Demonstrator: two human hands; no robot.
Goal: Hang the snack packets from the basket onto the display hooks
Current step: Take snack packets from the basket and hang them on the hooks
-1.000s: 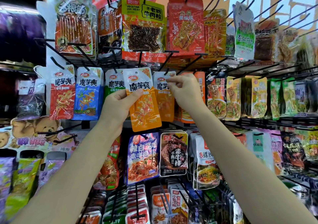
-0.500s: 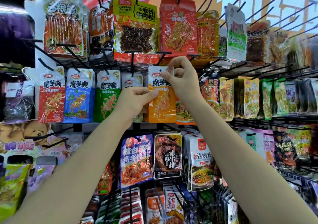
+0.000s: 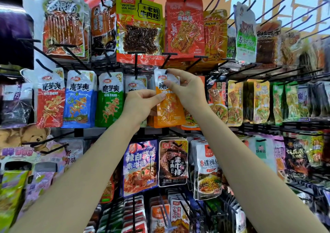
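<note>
An orange snack packet [image 3: 169,111] with a white top is held up against the middle row of the display. My left hand [image 3: 141,104] pinches its left edge. My right hand [image 3: 185,89] pinches its white top, right at the tip of a black display hook [image 3: 167,61]. Whether the packet's hole is on the hook I cannot tell. More orange packets hang just behind it. The basket is out of view.
Red [image 3: 50,98], blue [image 3: 79,98] and green [image 3: 109,98] packets of the same brand hang to the left. Larger packets fill the row above, others the rows below. Bare black hooks [image 3: 48,141] jut out at lower left and upper right.
Both hands carried the orange packet to the right and up, from in front of the neighbouring hook to the orange row's hook. My right hand now pinches the packet's top.
</note>
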